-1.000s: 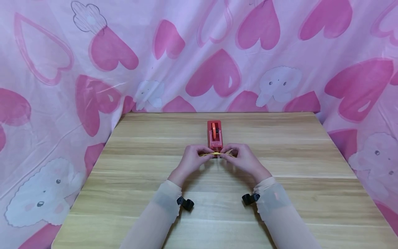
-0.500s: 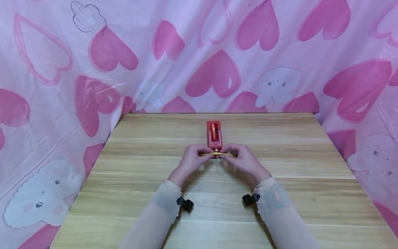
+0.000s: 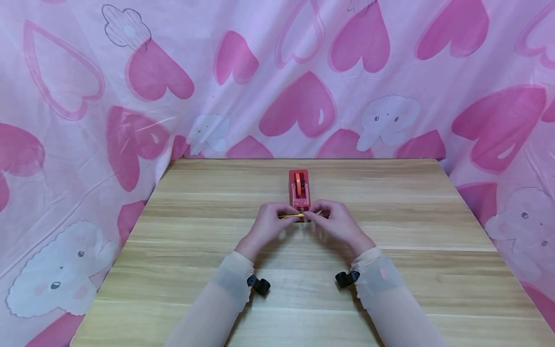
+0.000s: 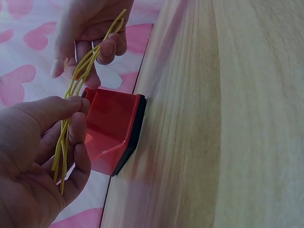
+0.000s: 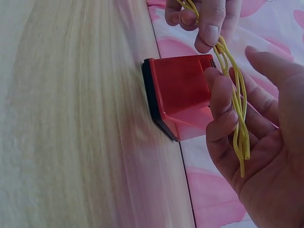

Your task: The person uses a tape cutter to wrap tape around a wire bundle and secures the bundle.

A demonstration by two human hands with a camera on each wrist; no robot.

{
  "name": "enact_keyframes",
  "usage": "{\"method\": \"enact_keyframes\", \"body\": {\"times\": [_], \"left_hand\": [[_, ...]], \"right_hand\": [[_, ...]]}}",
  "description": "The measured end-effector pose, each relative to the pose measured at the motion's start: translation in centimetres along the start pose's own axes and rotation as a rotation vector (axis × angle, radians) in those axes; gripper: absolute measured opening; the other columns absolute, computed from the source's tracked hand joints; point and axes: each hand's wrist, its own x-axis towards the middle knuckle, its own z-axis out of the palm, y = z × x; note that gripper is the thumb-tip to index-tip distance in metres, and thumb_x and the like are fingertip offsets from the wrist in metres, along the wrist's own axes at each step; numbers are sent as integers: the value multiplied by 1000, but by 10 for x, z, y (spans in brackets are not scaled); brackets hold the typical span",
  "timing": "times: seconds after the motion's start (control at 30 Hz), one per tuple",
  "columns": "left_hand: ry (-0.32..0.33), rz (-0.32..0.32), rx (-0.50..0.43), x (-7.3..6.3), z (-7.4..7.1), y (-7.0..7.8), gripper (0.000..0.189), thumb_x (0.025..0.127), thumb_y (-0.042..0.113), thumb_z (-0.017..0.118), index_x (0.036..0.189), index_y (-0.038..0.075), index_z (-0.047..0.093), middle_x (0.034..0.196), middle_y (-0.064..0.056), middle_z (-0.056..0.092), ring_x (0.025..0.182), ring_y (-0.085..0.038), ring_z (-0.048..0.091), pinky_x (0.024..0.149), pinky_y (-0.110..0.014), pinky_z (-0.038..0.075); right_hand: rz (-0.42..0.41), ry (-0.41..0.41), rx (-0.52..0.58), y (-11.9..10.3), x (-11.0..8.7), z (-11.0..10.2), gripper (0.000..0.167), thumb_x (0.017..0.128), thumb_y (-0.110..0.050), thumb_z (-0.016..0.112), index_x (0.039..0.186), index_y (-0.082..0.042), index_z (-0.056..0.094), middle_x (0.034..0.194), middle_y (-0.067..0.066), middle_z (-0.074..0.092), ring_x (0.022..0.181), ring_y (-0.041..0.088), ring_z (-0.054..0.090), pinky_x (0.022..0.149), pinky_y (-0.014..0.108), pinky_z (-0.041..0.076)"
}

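My left hand [image 4: 52, 128] pinches a bundle of thin yellow cords [image 5: 235, 90] near its middle, between thumb and index finger. The right hand [image 5: 266, 123] is around the other end of the bundle, its thumb lifted away from the index finger and the lower fingers loosely bent, with the cords lying across the palm. Right beyond both hands stands a red tape dispenser [image 3: 299, 190] with an orange roll or wheel inside, its front end towards me. In the right wrist view its serrated cutter [image 5: 213, 63] shows just behind the cords.
The wood-grain table [image 3: 416, 217] reaches back to a pink heart-patterned cloth [image 3: 299, 101], which hangs behind and on both sides. A small black camera [image 3: 259, 285] is strapped to the left wrist, another black camera [image 3: 347, 278] to the right.
The right hand has shifted slightly left, its fingertips now closer to the left hand in front of the dispenser, covering more of the cords. The left hand stays in place with its pinch.
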Motion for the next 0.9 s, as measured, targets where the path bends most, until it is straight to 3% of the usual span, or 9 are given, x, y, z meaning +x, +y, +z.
{"method": "enact_keyframes", "body": {"times": [0.23,0.53,0.9], "left_hand": [[7,25,17,1,0,-1,11,92,17,79,103,19,82,106,4,78,99,-11,70,88,-32,59],[3,49,29,0,-2,1,12,91,17,80,103,17,82,107,2,79,100,-11,71,91,-33,58],[-11,59,27,-1,-3,1,14,92,23,80,105,19,81,107,4,78,97,-9,69,89,-32,58]], "right_hand": [[-1,4,24,-2,0,1,21,95,-36,75,99,-16,73,92,19,73,70,35,66,52,27,48],[-43,39,-30,0,2,3,15,92,-31,79,96,-19,73,92,1,74,71,25,67,56,27,50],[-92,73,-104,1,3,2,10,90,-28,82,93,-23,74,95,-6,75,91,17,68,79,35,54]]}}
